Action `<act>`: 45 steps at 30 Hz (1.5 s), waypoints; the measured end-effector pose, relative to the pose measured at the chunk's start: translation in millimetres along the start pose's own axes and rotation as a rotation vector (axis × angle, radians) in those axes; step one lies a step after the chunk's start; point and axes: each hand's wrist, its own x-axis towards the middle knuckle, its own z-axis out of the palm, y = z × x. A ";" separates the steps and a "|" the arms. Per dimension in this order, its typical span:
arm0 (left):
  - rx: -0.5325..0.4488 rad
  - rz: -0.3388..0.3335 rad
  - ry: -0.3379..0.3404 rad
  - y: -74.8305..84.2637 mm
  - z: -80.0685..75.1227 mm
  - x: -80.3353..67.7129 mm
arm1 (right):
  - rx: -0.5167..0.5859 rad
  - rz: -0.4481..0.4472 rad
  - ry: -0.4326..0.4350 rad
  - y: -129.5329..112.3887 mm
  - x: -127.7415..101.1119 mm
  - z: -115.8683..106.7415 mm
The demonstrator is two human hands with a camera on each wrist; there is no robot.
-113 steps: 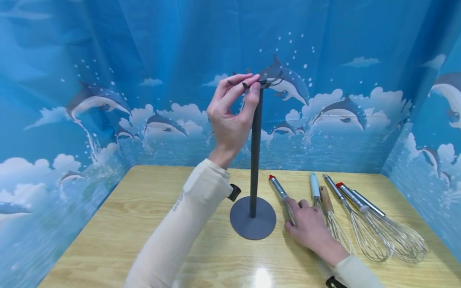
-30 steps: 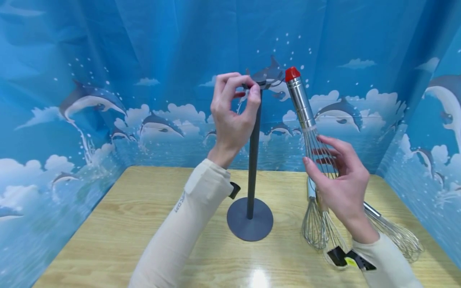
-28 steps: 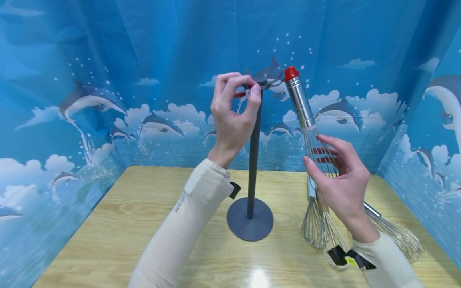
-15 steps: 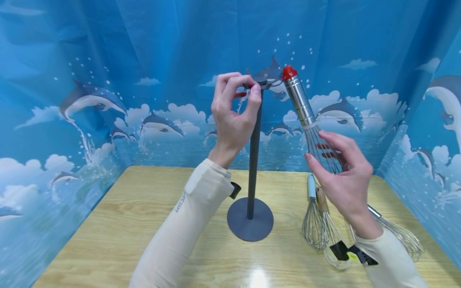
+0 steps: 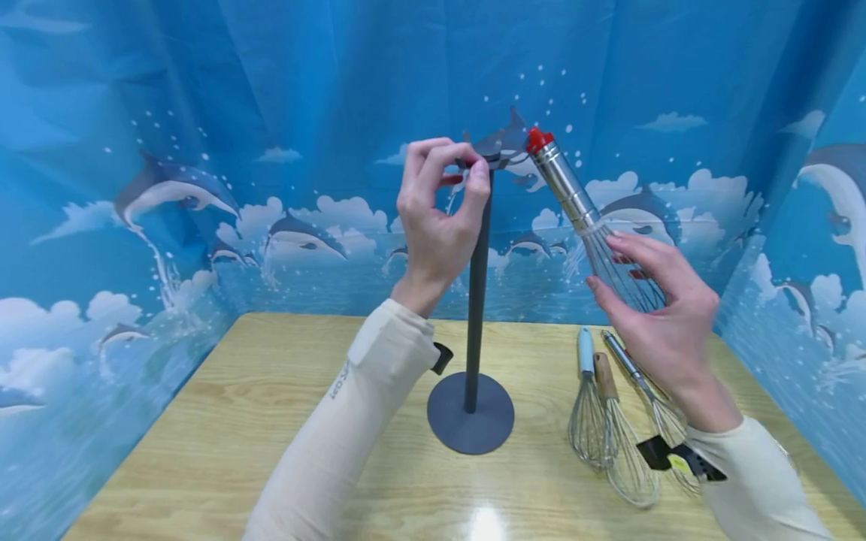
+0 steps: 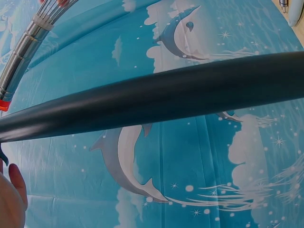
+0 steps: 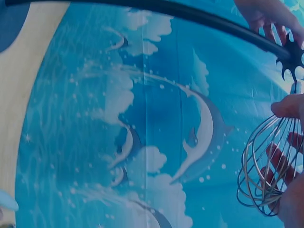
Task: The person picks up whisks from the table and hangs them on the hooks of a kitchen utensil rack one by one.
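You are holding the red-capped whisk [image 5: 567, 188] by its wire loops in your right hand [image 5: 659, 315], fingers curled round the wires, its handle tilted up with the cap just beside the hooked top [image 5: 497, 152] of the gray stand [image 5: 476, 300], while your left hand [image 5: 436, 214] is pinching that top. Because you are gripping springy wires rather than the handle, the whisk may be twisting or slipping as the cap meets a hook, and a sideways push could tip the stand. Your left fingers [image 5: 473, 176] are crowding the hooks, and three more whisks [image 5: 612, 421] are lying on the wooden table [image 5: 203, 428] just right of the base [image 5: 470, 413].
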 end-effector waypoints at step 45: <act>0.016 0.021 0.027 -1.4 1.2 -1.5 | 0.206 0.290 -0.286 -17.6 -59.7 66.5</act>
